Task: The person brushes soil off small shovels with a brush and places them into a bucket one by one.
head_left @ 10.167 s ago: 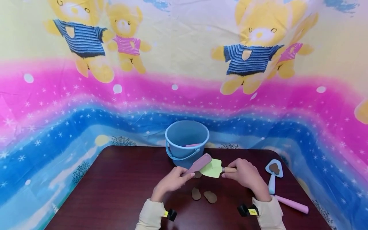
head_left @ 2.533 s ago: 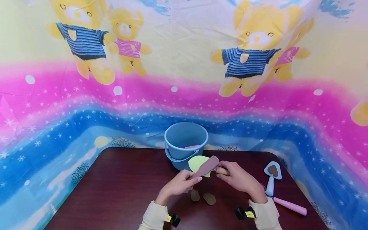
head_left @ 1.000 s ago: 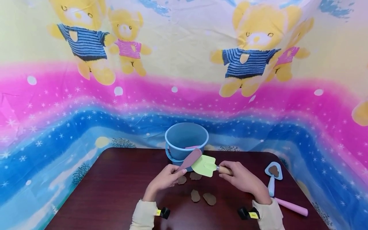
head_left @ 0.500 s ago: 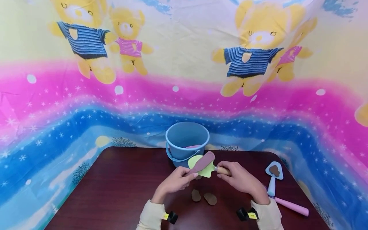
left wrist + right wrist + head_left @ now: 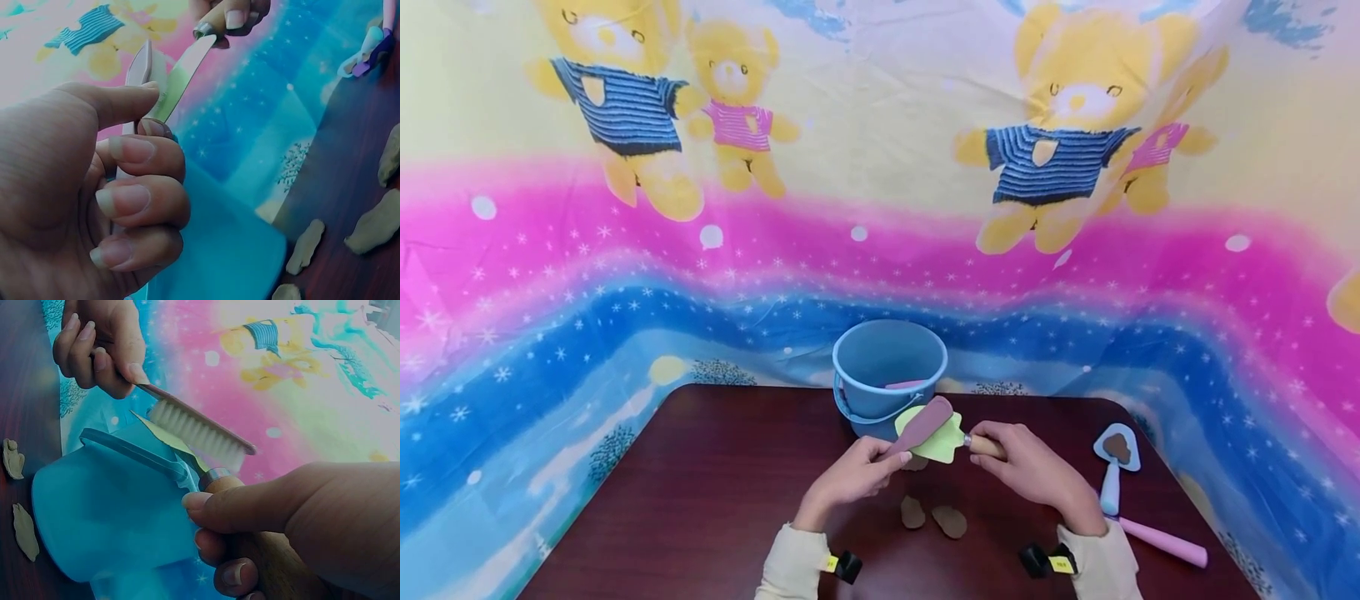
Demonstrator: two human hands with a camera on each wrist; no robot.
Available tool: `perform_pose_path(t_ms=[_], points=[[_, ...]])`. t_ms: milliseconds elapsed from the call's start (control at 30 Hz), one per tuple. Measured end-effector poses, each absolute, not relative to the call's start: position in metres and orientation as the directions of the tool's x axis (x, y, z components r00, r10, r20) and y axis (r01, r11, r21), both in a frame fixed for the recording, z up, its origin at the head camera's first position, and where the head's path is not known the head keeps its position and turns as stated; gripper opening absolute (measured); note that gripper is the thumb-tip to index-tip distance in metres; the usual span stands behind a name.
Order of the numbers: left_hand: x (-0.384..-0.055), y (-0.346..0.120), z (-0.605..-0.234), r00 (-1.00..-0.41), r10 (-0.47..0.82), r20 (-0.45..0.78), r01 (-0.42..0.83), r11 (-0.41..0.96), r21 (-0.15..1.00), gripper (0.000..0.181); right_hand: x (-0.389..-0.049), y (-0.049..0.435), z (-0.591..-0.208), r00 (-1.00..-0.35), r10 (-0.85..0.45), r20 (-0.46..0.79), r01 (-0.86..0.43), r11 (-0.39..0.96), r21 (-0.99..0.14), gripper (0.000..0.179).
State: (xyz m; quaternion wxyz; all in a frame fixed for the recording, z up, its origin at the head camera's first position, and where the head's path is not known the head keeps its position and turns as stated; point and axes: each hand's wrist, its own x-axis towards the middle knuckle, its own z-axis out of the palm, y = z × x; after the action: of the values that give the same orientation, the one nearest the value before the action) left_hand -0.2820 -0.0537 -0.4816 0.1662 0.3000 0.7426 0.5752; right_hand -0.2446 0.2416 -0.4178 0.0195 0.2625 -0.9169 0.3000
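Note:
My left hand (image 5: 850, 477) grips a mauve brush (image 5: 928, 423) by its handle. White bristles (image 5: 197, 428) on its underside face the green blade of a trowel (image 5: 946, 442). Whether they touch the blade I cannot tell. With my right hand (image 5: 1028, 462) I hold that trowel by its wooden handle (image 5: 988, 447), blade pointing left. Both tools are in the air before a blue bucket (image 5: 880, 404). Below them on the table lie brown flat lumps, such as one lump (image 5: 913, 512) beside another lump (image 5: 950, 522); a further one is partly hidden beneath the trowel.
Inside the bucket a pink thing (image 5: 906, 384) shows. To the right lies a light blue shovel (image 5: 1111, 492) with a brown lump (image 5: 1117, 448) on it, near a tool with a pink handle (image 5: 1165, 542). A patterned cloth (image 5: 775, 250) hangs behind the dark table (image 5: 700, 475).
A second ago the brush was at the blade's left end; it has since moved right, across the blade. Both hands keep their tools throughout. The lumps on the table stay in place.

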Motion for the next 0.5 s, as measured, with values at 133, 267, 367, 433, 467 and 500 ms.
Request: perform_pose_path(t_ms=[133, 267, 367, 433, 467, 500], points=[[-0.285, -0.058, -0.482, -0.770, 0.631, 0.090, 0.259, 0.180, 0.949, 0.046, -0.244, 0.244, -0.418, -0.866, -0.465, 0.186, -0.485, 0.685, -0.544, 0.009], [-0.287, -0.063, -0.482, -0.771, 0.628, 0.106, 0.270, 0.172, 0.948, 0.050, -0.245, 0.246, -0.419, -0.868, -0.459, 0.189, -0.482, 0.689, -0.542, 0.010], [-0.288, -0.068, -0.483, -0.770, 0.625, 0.127, 0.285, 0.159, 0.945, 0.049, -0.245, 0.247, -0.418, -0.868, -0.458, 0.191, -0.482, 0.689, -0.541, 0.010], [-0.289, -0.071, -0.484, -0.778, 0.614, 0.133, 0.290, 0.163, 0.943, 0.046, -0.244, 0.248, -0.417, -0.870, -0.455, 0.192, -0.480, 0.689, -0.543, 0.010], [-0.289, -0.072, -0.484, -0.783, 0.607, 0.133, 0.290, 0.168, 0.942, 0.046, -0.244, 0.248, -0.417, -0.870, -0.452, 0.194, -0.479, 0.689, -0.544, 0.010], [-0.289, -0.073, -0.483, -0.789, 0.601, 0.131, 0.290, 0.174, 0.941, 0.046, -0.244, 0.249, -0.417, -0.870, -0.451, 0.199, -0.481, 0.688, -0.543, 0.010]])
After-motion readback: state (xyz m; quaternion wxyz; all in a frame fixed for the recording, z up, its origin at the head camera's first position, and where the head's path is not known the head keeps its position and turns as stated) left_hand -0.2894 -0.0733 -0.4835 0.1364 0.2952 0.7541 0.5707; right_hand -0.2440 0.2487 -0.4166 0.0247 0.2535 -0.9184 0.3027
